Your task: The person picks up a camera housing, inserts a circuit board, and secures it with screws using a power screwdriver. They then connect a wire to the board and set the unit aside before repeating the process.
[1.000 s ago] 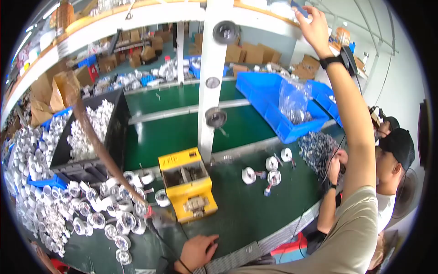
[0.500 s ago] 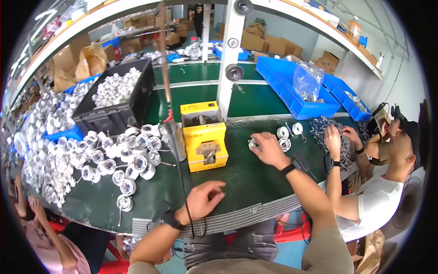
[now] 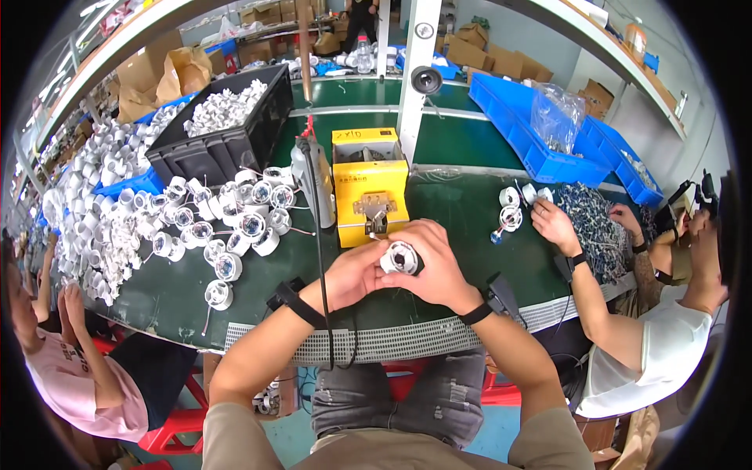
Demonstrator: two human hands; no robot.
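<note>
Just in front of the yellow machine, a small white round housing [image 3: 400, 258] with a dark, open centre faces up between my hands. My right hand [image 3: 435, 262] is closed around its right side and back. From the left, my left hand [image 3: 357, 274] has its thumb and fingers closed against the housing's edge; a short thin lead shows by its fingertips. The yellow box-shaped machine [image 3: 350, 174] has a metal fixture [image 3: 376, 211] on its front, right above my fingers. Many similar white housings [image 3: 252, 224], some trailing wires, are heaped on the green bench to the left.
A grey hand tool [image 3: 315, 184] with a black cable hangs beside the machine. A black crate [image 3: 223, 149] of white parts stands at the left back. Blue bins [image 3: 540, 160] sit at the right back. A co-worker's hand [image 3: 554, 225] touches housings [image 3: 511, 218] near a dark wire pile [image 3: 583, 227].
My right hand has come left from the right-hand group of housings, bringing one with it. My left hand has moved up and right to meet it. The whole view has shifted too.
</note>
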